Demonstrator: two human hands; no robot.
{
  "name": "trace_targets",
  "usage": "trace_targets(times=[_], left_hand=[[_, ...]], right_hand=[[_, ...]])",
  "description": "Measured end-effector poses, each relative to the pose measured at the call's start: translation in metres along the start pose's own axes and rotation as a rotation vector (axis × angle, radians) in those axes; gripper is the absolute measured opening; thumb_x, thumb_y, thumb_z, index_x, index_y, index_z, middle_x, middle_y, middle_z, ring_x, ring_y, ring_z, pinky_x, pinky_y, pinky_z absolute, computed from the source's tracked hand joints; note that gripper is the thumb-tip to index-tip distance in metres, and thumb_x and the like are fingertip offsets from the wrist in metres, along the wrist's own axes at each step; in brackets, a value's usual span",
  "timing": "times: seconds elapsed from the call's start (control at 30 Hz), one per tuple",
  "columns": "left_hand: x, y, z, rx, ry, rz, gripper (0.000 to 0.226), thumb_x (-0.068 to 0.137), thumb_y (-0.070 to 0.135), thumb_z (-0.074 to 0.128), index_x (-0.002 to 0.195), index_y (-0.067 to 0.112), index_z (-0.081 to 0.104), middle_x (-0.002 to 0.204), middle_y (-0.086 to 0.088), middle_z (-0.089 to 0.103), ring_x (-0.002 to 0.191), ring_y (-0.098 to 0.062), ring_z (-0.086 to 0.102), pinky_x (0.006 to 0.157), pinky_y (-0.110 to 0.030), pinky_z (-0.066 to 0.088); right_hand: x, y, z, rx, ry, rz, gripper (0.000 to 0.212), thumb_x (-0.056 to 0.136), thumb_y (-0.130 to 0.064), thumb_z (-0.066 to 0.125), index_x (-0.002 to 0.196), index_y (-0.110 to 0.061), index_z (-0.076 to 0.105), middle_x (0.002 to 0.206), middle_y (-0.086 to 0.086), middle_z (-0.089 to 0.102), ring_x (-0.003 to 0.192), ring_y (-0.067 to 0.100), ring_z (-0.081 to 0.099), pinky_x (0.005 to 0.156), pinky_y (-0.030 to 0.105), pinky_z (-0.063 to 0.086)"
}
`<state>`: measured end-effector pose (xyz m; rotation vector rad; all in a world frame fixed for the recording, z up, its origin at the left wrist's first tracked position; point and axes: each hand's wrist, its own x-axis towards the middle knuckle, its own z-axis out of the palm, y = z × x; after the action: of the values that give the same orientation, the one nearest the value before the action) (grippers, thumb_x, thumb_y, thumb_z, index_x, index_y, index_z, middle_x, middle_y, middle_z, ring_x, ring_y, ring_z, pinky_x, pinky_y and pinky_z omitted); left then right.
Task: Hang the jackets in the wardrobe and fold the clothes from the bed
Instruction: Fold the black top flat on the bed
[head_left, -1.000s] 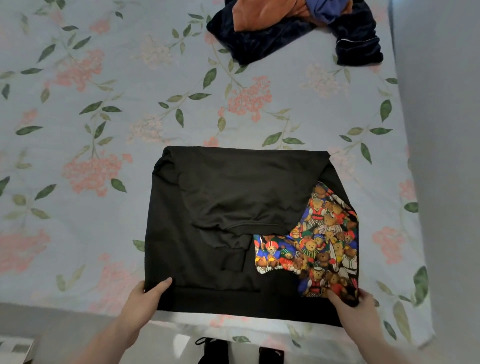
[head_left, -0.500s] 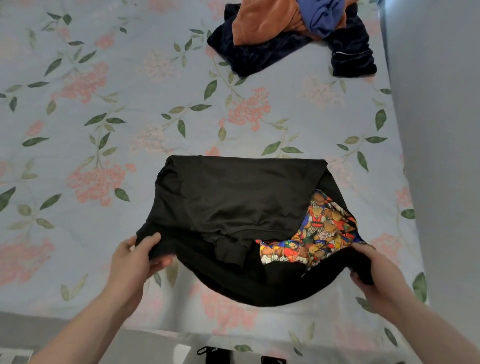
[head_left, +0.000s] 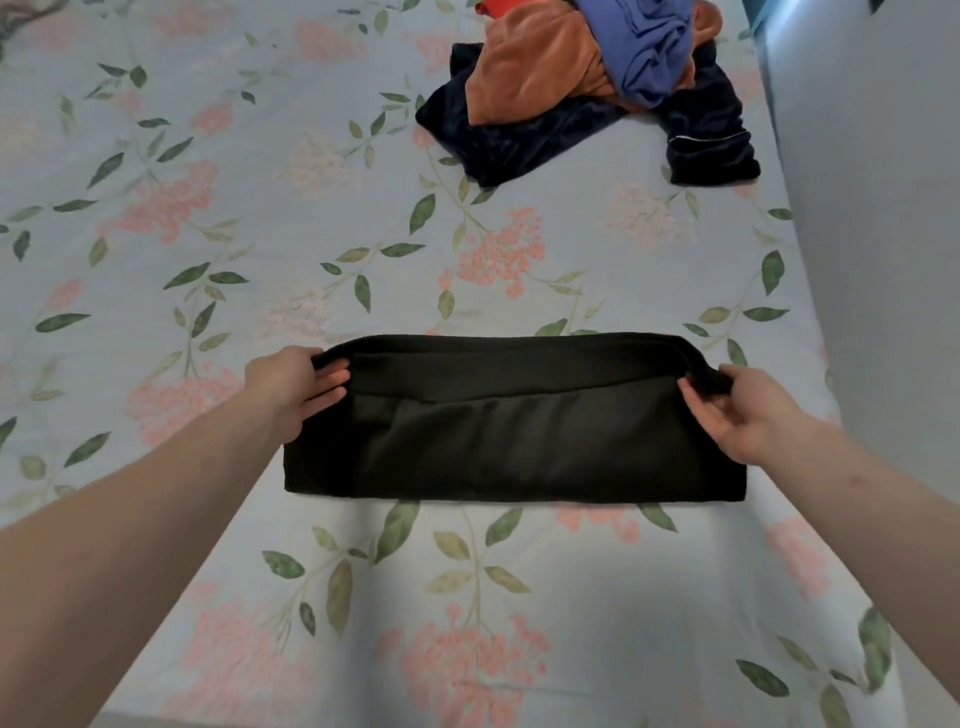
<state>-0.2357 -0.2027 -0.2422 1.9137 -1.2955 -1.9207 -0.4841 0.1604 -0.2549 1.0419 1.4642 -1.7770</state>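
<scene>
A black garment (head_left: 511, 431) lies folded into a wide, flat rectangle on the floral bed sheet (head_left: 260, 218). Its colourful bear print is hidden inside the fold. My left hand (head_left: 296, 384) pinches the far left corner of the folded-over edge, thumb on top. At the far right corner my right hand (head_left: 743, 410) pinches the same edge. Farther up the bed a heap of unfolded clothes holds a dark navy garment (head_left: 519, 135), an orange one (head_left: 540, 73) and a blue-violet one (head_left: 649, 47).
A pale grey wall (head_left: 883, 182) runs along the bed's right side. The bed's near edge lies at the bottom left corner of the view.
Both hands lifted the garment's near edge and carried it away from me over the far edge, halving it and covering the bear print. The camera moved closer over the bed.
</scene>
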Motion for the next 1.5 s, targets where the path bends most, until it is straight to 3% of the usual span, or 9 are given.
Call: trace_targets(times=[0.1, 0.2, 0.33, 0.4, 0.47, 0.57, 0.73, 1.07, 1.5], left_hand=[[0.021, 0.001, 0.018, 0.121, -0.002, 0.049, 0.037, 0.109, 0.016, 0.037, 0.142, 0.006, 0.051, 0.121, -0.011, 0.071, 0.101, -0.019, 0.069, 0.073, -0.031, 0.061], [0.030, -0.012, 0.036, 0.387, 0.018, 0.168, 0.051, 0.106, 0.036, 0.048, 0.152, 0.015, 0.040, 0.145, -0.008, 0.056, 0.122, -0.026, 0.057, 0.104, -0.041, 0.049], [0.003, -0.053, 0.055, 0.842, -0.119, 0.653, 0.067, 0.101, 0.043, 0.056, 0.159, 0.020, 0.032, 0.160, -0.003, 0.041, 0.147, -0.025, 0.038, 0.121, -0.038, 0.029], [-0.008, -0.078, 0.065, 1.090, -0.240, 0.948, 0.068, 0.100, 0.048, 0.052, 0.159, 0.022, 0.032, 0.168, -0.003, 0.026, 0.155, -0.024, 0.021, 0.127, -0.043, 0.020], [-0.011, -0.098, 0.078, 1.336, -0.329, 1.058, 0.072, 0.100, 0.059, 0.041, 0.162, 0.030, 0.021, 0.173, 0.001, 0.002, 0.159, -0.024, -0.003, 0.128, -0.052, 0.008], [-0.001, -0.115, 0.097, 1.554, -0.334, 0.996, 0.079, 0.097, 0.075, 0.024, 0.163, 0.040, -0.004, 0.169, 0.006, -0.023, 0.155, -0.026, -0.026, 0.123, -0.062, -0.008], [0.041, -0.116, 0.115, 1.627, -0.277, 0.758, 0.091, 0.085, 0.091, 0.013, 0.154, 0.048, -0.026, 0.165, 0.006, -0.034, 0.150, -0.029, -0.035, 0.119, -0.066, -0.015], [0.096, -0.095, 0.158, 1.717, -0.334, 0.603, 0.102, 0.080, 0.095, 0.011, 0.151, 0.041, -0.036, 0.157, 0.001, -0.048, 0.144, -0.035, -0.044, 0.114, -0.071, -0.021], [0.100, -0.095, 0.164, 1.760, -0.322, 0.582, 0.101, 0.083, 0.092, 0.013, 0.150, 0.037, -0.039, 0.156, -0.002, -0.050, 0.144, -0.039, -0.043, 0.114, -0.072, -0.020]], right_hand=[[0.013, 0.008, 0.019, -0.212, 0.037, -0.048, 0.037, 0.107, -0.022, 0.051, 0.142, -0.011, 0.056, 0.115, 0.011, 0.071, 0.094, 0.021, 0.072, 0.056, 0.028, 0.063], [0.017, 0.029, 0.024, -0.565, 0.093, -0.234, 0.052, 0.101, -0.033, 0.060, 0.147, -0.011, 0.049, 0.139, 0.016, 0.059, 0.113, 0.027, 0.065, 0.090, 0.040, 0.061], [0.021, 0.064, 0.013, -1.300, 0.007, -0.726, 0.076, 0.094, -0.046, 0.066, 0.158, -0.022, 0.033, 0.161, 0.010, 0.034, 0.146, 0.031, 0.035, 0.119, 0.046, 0.032], [0.030, 0.078, 0.010, -1.556, -0.052, -0.818, 0.081, 0.095, -0.056, 0.060, 0.162, -0.029, 0.023, 0.170, 0.005, 0.016, 0.155, 0.034, 0.015, 0.123, 0.053, 0.024], [0.041, 0.087, 0.013, -1.720, -0.051, -0.783, 0.085, 0.096, -0.068, 0.047, 0.164, -0.034, 0.010, 0.173, 0.003, 0.001, 0.158, 0.036, 0.002, 0.125, 0.059, 0.016], [0.060, 0.090, 0.021, -1.842, -0.030, -0.654, 0.092, 0.091, -0.082, 0.030, 0.163, -0.038, -0.007, 0.172, 0.001, -0.016, 0.157, 0.039, -0.009, 0.124, 0.065, 0.008], [0.085, 0.094, 0.027, -1.883, -0.018, -0.520, 0.102, 0.082, -0.092, 0.020, 0.159, -0.040, -0.022, 0.168, 0.001, -0.028, 0.155, 0.044, -0.016, 0.123, 0.069, 0.003], [0.115, 0.103, 0.040, -1.930, -0.018, -0.379, 0.103, 0.067, -0.094, -0.004, 0.135, -0.035, -0.054, 0.154, 0.009, -0.051, 0.147, 0.049, -0.034, 0.118, 0.072, -0.010], [0.116, 0.099, 0.044, -1.941, -0.060, -0.337, 0.103, 0.072, -0.093, 0.000, 0.130, -0.032, -0.059, 0.146, 0.010, -0.060, 0.144, 0.051, -0.038, 0.117, 0.074, -0.013]])
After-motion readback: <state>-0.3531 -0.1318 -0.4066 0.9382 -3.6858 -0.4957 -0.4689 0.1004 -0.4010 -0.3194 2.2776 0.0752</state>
